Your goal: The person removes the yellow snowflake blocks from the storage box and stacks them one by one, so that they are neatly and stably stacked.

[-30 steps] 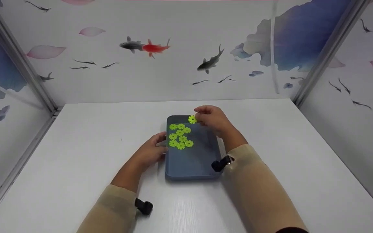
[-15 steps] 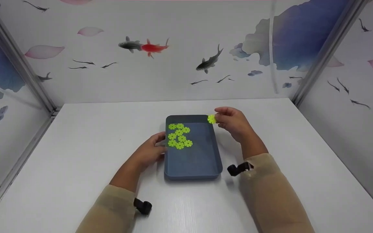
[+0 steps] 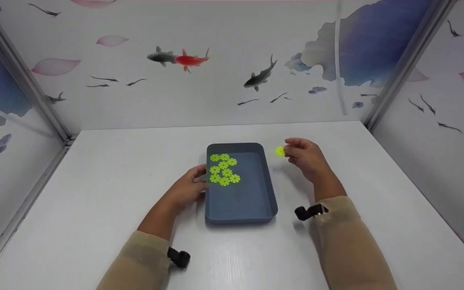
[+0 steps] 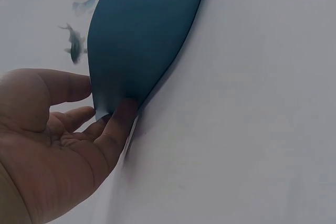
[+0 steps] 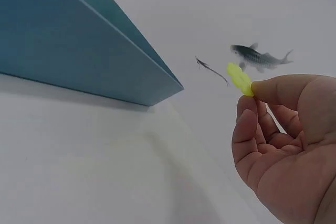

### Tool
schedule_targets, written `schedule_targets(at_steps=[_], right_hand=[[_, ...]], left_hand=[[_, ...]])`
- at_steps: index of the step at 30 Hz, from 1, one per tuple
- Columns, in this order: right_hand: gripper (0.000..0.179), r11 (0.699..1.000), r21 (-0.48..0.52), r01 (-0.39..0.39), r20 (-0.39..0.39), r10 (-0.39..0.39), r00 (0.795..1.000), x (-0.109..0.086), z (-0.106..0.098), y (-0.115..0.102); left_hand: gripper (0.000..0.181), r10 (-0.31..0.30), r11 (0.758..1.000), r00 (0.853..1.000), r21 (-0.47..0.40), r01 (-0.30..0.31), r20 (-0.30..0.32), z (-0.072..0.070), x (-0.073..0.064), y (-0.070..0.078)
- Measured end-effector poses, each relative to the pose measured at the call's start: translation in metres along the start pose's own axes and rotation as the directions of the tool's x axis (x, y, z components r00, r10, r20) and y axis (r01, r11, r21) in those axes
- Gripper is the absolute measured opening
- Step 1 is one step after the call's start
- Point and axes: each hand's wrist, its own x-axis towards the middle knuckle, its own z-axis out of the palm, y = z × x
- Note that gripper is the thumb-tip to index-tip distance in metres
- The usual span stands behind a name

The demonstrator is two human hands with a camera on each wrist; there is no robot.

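A shallow blue-grey tray [image 3: 252,193] lies on the white table. Several yellow-green notched snowflake discs [image 3: 224,165] sit flat in its left far part, close together. My left hand [image 3: 185,188] rests against the tray's left wall; in the left wrist view, its fingertips touch the tray wall [image 4: 142,30]. Off the tray's far right corner, my right hand [image 3: 306,159] is raised above the table. Between thumb and forefinger it pinches one yellow-green snowflake disc [image 5: 240,79] by its edge, and the disc [image 3: 280,151] is outside the tray.
White panels painted with fish and petals stand behind the white table [image 3: 95,193] and at both sides. A black wrist camera [image 3: 179,257] is strapped to the left sleeve, another black camera [image 3: 308,212] to the right sleeve.
My right hand has moved right, carrying the pinched snowflake disc from over the tray's far end to beyond its right side. The left hand and the tray have stayed in place.
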Motion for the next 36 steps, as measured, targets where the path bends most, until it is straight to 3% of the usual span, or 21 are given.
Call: schedule_targets(at_steps=[13, 18, 24, 36], right_hand=[[0.045, 0.995, 0.003, -0.102, -0.083, 0.102, 0.991, 0.007, -0.024, 0.022], [0.044, 0.989, -0.062, -0.135, -0.106, 0.128, 0.986, 0.008, -0.026, 0.029], [0.042, 0.984, -0.044, -0.175, -0.125, 0.168, 0.978, 0.007, -0.025, 0.033], [0.042, 0.983, -0.116, -0.145, -0.147, 0.127, 0.981, 0.008, -0.021, 0.035]], left_hand=[[0.071, 0.000, 1.000, 1.000, -0.006, 0.000, 0.002, 0.000, -0.001, 0.000], [0.071, 0.002, 1.000, 1.000, 0.003, -0.002, 0.001, 0.000, 0.000, 0.000], [0.072, 0.002, 1.000, 1.000, 0.006, -0.002, 0.000, 0.000, -0.001, 0.001], [0.070, 0.002, 1.000, 1.000, -0.011, -0.002, 0.000, 0.000, 0.000, 0.000]])
